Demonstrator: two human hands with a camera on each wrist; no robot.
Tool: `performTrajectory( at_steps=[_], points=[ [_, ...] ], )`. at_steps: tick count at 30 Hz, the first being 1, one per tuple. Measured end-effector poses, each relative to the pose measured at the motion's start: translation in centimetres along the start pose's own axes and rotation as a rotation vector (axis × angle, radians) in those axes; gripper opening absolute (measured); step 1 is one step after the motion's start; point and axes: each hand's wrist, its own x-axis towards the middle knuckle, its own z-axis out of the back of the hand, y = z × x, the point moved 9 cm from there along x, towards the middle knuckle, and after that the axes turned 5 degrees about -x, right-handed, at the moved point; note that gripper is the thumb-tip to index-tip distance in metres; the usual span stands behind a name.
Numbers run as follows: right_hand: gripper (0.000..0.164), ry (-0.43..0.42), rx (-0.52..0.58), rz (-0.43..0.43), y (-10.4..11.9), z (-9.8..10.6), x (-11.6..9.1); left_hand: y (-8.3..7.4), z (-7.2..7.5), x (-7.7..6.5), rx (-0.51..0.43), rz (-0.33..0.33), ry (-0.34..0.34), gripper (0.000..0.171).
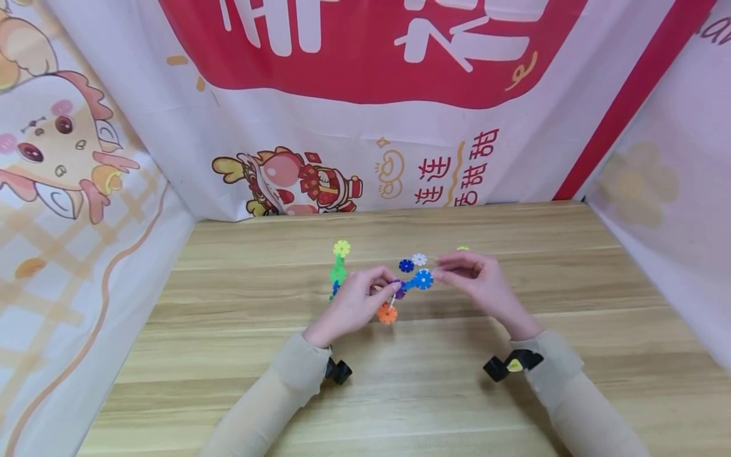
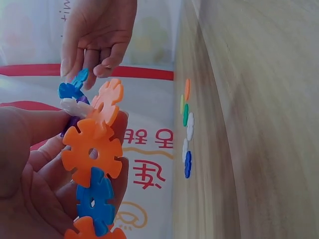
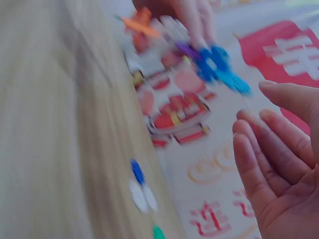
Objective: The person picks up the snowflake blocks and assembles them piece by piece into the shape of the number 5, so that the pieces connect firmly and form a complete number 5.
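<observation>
My left hand pinches a joined chain of notched plastic flower discs. Orange discs and a blue disc hang nearest the left wrist camera. A white disc and a purple piece sit close to the thumb and fingertips. Blue discs form the chain's far end, pointing right. Close beside that end is my right hand, thumb and fingers apart, with nothing seen between them in the right wrist view. The left fingers hide part of the chain.
Beyond the left hand shows a row of yellow, green and blue discs. Loose discs lie on the wooden table: dark blue, white, green and orange. Printed cloth hangs along the back and sides.
</observation>
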Motion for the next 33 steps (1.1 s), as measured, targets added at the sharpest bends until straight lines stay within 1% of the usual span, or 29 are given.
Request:
performTrajectory(
  at_steps=[2, 5, 7, 9, 11, 15, 18, 25, 33],
  points=[
    [0.033, -0.037, -0.055, -0.041, -0.8, 1.6, 0.4, 0.1, 0.1, -0.1, 0.008, 0.004, -0.004, 0.011],
    [0.041, -0.077, -0.151, -0.114, -2.6, 3.7, 1.1, 0.4, 0.3, -0.2, 0.001, 0.014, -0.005, 0.011],
    [0.042, -0.089, -0.212, -0.151, -3.9, 4.7, 1.6, 0.4, 0.3, -0.3, -0.007, 0.023, -0.005, 0.011],
    [0.042, -0.069, -0.264, -0.188, -5.2, 5.1, 1.8, 0.5, 0.4, -0.3, -0.009, 0.032, -0.004, 0.011],
    [0.041, -0.027, -0.317, -0.214, -6.5, 5.1, 2.0, 0.5, 0.4, -0.3, -0.008, 0.038, -0.004, 0.011],
    [0.043, 0.079, -0.403, -0.29, -9.1, 4.3, 2.0, 0.4, 0.4, -0.4, -0.007, 0.043, -0.005, 0.011],
    [0.042, 0.116, -0.439, -0.32, -10.2, 3.8, 2.1, 0.4, 0.4, -0.4, -0.006, 0.041, -0.004, 0.01],
    [0.032, 0.132, -0.505, -0.294, -10.2, 2.9, 2.6, 0.4, 0.3, -0.4, -0.016, 0.039, 0.005, 0.01],
    [0.029, 0.117, -0.522, -0.303, -9.9, 2.9, 2.9, 0.2, 0.3, -0.4, -0.01, 0.035, 0.002, 0.01]
  ],
)
